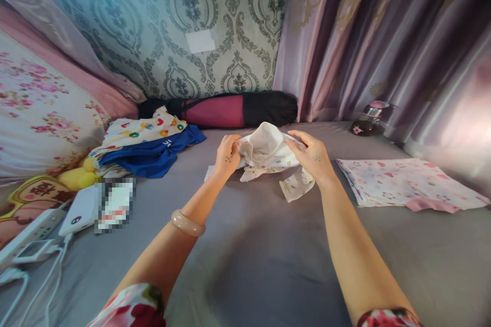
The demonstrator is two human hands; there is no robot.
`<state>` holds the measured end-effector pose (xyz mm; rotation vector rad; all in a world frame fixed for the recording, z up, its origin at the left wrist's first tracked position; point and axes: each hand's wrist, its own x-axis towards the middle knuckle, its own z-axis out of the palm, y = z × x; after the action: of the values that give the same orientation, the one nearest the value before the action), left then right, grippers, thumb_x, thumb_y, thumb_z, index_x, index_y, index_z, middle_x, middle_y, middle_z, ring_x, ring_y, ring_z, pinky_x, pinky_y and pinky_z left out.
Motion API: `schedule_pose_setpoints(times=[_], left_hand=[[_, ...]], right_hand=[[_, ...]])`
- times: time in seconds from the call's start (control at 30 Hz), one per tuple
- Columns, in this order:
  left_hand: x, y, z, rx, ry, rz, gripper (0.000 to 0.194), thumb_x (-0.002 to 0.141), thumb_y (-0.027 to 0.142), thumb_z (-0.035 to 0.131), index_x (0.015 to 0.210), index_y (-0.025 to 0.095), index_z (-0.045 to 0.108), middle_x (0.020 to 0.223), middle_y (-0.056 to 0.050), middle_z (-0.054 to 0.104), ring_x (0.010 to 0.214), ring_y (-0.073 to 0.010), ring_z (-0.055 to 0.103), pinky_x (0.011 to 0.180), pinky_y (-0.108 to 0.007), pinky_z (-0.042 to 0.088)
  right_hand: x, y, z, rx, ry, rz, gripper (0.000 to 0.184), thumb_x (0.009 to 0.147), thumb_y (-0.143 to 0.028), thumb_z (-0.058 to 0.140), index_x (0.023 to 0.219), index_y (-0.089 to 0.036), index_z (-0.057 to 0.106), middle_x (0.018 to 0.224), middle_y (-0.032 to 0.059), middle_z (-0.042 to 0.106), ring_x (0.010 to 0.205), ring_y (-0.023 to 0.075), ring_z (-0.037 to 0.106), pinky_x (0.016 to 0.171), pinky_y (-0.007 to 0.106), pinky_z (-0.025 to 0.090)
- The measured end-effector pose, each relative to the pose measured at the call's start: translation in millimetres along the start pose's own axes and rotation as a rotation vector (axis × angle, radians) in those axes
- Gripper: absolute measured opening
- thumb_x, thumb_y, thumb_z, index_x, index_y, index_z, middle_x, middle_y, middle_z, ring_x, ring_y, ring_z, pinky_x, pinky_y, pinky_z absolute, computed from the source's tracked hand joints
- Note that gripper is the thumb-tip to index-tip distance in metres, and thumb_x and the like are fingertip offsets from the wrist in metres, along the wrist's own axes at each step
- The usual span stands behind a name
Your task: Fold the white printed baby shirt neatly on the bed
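Observation:
A small white garment with a faint print (pixel 268 156) is bunched up above the grey bedsheet (pixel 253 260), part of it trailing on the sheet. My left hand (pixel 227 156) grips its left side with fingers curled into the cloth. My right hand (pixel 311 156) pinches its right side. Both arms reach straight forward, and a pale bangle (pixel 187 223) sits on my left forearm.
A folded pink-patterned cloth (pixel 406 183) lies flat at the right. A pile of blue and dotted clothes (pixel 148 145) sits at the left, by a floral pillow (pixel 38 112). A black and maroon roll (pixel 230 110) lies against the wall. Power bank and cables (pixel 76 214) are at lower left. A small bottle (pixel 368 120) stands by the curtain.

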<state>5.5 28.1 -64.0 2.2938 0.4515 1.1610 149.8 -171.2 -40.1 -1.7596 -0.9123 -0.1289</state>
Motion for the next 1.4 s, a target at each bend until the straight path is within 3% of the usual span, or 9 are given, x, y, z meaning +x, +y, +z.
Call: schedule_pose_setpoints(times=[0.13, 0.27, 0.53, 0.83, 1.13, 1.3, 1.4], left_hand=[[0.1, 5.7, -2.0, -0.017, -0.018, 0.013, 0.03, 0.086, 0.009, 0.041, 0.104, 0.021, 0.062, 0.096, -0.007, 0.059, 0.091, -0.0189, 0.057, 0.082, -0.034, 0.049], [-1.3, 8.0, -4.3, -0.069, -0.028, -0.004, 0.021, 0.088, 0.025, 0.055, 0.106, 0.021, 0.065, 0.101, -0.008, 0.055, 0.091, -0.0194, 0.057, 0.069, -0.029, 0.05], [3.8, 2.3, -25.4, 0.086, 0.087, 0.122, 0.013, 0.083, 0.031, 0.066, 0.091, 0.023, 0.072, 0.088, -0.004, 0.058, 0.084, -0.0185, 0.055, 0.084, -0.037, 0.045], [-6.6, 23.2, -76.0, 0.228, 0.113, 0.191, 0.018, 0.088, 0.035, 0.059, 0.089, 0.024, 0.073, 0.087, -0.003, 0.058, 0.085, -0.0182, 0.055, 0.09, -0.04, 0.038], [-12.2, 50.9, -129.2, 0.34, 0.114, 0.254, 0.018, 0.09, 0.033, 0.054, 0.087, 0.021, 0.067, 0.085, -0.003, 0.061, 0.081, -0.0181, 0.053, 0.086, -0.037, 0.04], [-11.2, 74.4, -157.9, 0.388, 0.053, 0.306, 0.021, 0.092, 0.032, 0.048, 0.09, 0.02, 0.065, 0.081, -0.003, 0.059, 0.083, -0.0189, 0.052, 0.083, -0.036, 0.042], [-10.5, 98.1, -179.4, 0.395, 0.037, 0.345, 0.023, 0.093, 0.033, 0.046, 0.092, 0.021, 0.065, 0.076, -0.002, 0.056, 0.082, -0.0185, 0.052, 0.084, -0.036, 0.042]], right_hand=[[0.5, -0.3, -4.4, -0.042, -0.058, -0.084, 0.038, 0.083, -0.042, 0.063, 0.116, -0.024, 0.067, 0.112, 0.007, 0.068, 0.099, 0.0234, 0.063, 0.089, 0.041, 0.049], [1.0, 1.8, -7.6, -0.022, -0.088, -0.165, 0.035, 0.082, -0.042, 0.065, 0.113, -0.025, 0.07, 0.096, 0.0045, 0.064, 0.088, 0.0188, 0.063, 0.084, 0.036, 0.052], [-1.4, -2.6, -4.9, 0.019, -0.041, -0.166, 0.033, 0.084, -0.047, 0.062, 0.106, -0.026, 0.074, 0.085, 0.0012, 0.057, 0.079, 0.0146, 0.06, 0.074, 0.029, 0.053], [-9.6, -33.5, 0.3, -0.123, -0.008, -0.205, 0.028, 0.088, -0.045, 0.058, 0.099, -0.024, 0.073, 0.092, 0.0033, 0.067, 0.079, 0.0169, 0.064, 0.075, 0.029, 0.049], [-11.9, -63.9, -11.5, -0.071, 0.058, -0.394, 0.031, 0.092, -0.045, 0.05, 0.092, -0.021, 0.069, 0.09, 0.005, 0.066, 0.08, 0.0174, 0.061, 0.074, 0.029, 0.047], [-19.4, -76.5, -19.9, -0.075, 0.073, -0.363, 0.032, 0.093, -0.047, 0.049, 0.095, -0.021, 0.067, 0.072, -0.0005, 0.063, 0.063, 0.0136, 0.056, 0.061, 0.025, 0.042], [-24.0, -95.5, -33.1, -0.122, 0.096, -0.426, 0.033, 0.094, -0.048, 0.047, 0.096, -0.021, 0.066, 0.071, -0.0015, 0.062, 0.062, 0.0127, 0.055, 0.059, 0.024, 0.04]])
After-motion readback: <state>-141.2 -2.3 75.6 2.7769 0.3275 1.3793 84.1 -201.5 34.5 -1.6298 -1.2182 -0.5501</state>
